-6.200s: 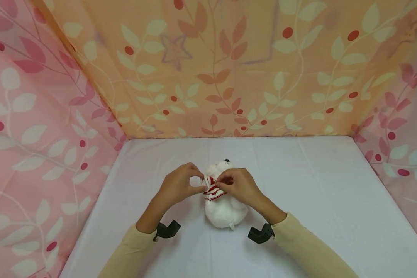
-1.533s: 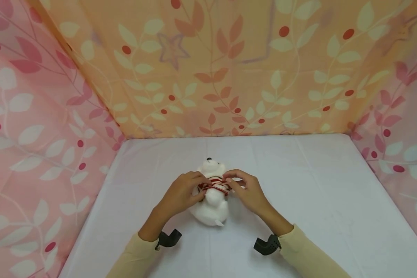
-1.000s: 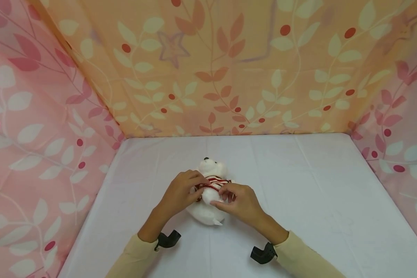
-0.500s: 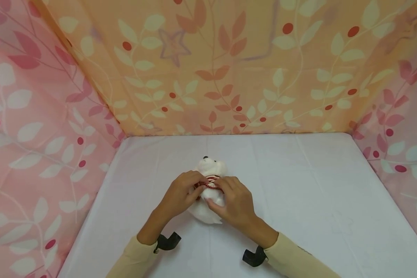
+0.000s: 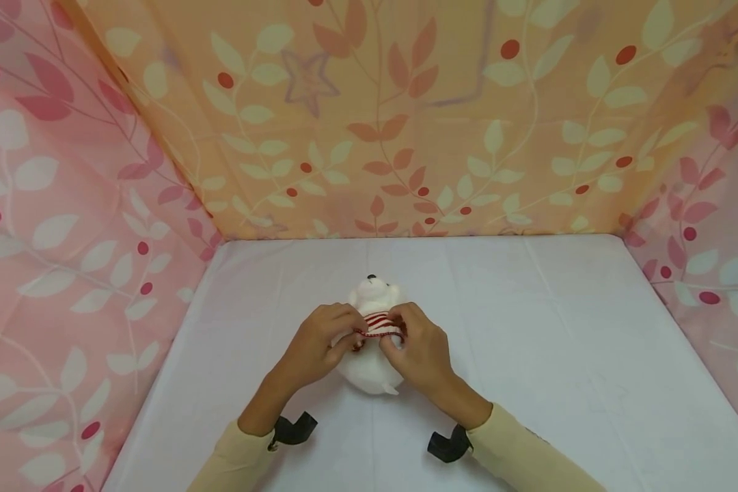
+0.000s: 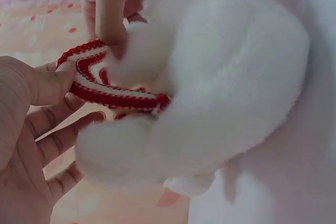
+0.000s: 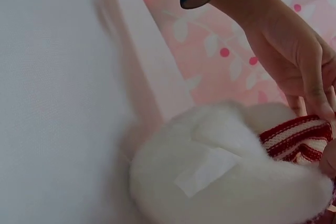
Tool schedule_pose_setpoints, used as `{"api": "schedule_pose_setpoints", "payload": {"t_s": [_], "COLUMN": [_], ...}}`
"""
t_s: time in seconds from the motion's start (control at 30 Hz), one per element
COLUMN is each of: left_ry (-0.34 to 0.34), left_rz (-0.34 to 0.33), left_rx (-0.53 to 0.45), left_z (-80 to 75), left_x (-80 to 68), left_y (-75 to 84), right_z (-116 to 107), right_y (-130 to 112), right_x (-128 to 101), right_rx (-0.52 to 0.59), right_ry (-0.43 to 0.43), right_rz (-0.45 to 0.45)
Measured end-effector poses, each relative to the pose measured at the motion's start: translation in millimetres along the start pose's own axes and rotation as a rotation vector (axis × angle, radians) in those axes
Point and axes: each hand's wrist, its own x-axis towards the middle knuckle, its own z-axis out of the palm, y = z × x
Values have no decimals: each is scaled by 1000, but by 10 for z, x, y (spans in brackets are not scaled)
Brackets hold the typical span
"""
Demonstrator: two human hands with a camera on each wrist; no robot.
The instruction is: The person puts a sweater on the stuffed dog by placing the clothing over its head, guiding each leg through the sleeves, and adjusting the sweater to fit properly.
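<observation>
Head view: A person in cream sleeves (image 5: 531, 447) works with both hands on a red-and-white striped knit garment (image 5: 379, 324) worn by a white plush toy (image 5: 369, 377), which rests on a white-covered table (image 5: 529, 355), its dark nose (image 5: 372, 277) at the far end. The left hand (image 5: 316, 343) pinches one side of the hem between thumb and fingers, a narrow gap showing behind the tips; the right hand (image 5: 423, 347) grips the other side with fingers curled. A black device (image 5: 296, 429) sits at each wrist, and a floral curtain (image 5: 381, 123) hangs behind.

Left wrist view: The left thumb presses the hem, pulled clear of the plush body, while the lower fingers spread loosely; the right hand's fingertips meet the opposite edge.

Right wrist view: The left hand reaches the knit above the toy's white tag (image 7: 207, 172); the right hand is mostly cropped out.
</observation>
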Motion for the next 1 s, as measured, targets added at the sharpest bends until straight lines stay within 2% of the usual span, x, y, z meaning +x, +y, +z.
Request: {"api": "schedule_pose_setpoints", "payload": {"t_s": [0.13,0.3,0.4,0.53,0.67,0.87,1.0], "left_ry": [-7,-9,-19,-51,-61,-9,27], "left_rz": [-15,-21,-28,-42,-77,-217,-261], "left_rx": [2,-39,-83,-152,-171,-180,-180], "left_z": [-28,-53,-46,22,106,172,213], "left_x": [-28,-57,-79,-102,-96,-36,21], "left_y": [-35,-68,-89,-138,-156,-131,-133], "right_z": [-14,-12,-3,15,31,30,7], "right_y": [19,87,172,274,305,260,224], "right_x": [29,49,40,-2,-21,15,67], "right_rx": [30,-16,-44,-29,9,73,116], "right_ry": [13,30,11,-27,-26,-18,-29], "right_rz": [28,49,96,143,115,32,3]}}
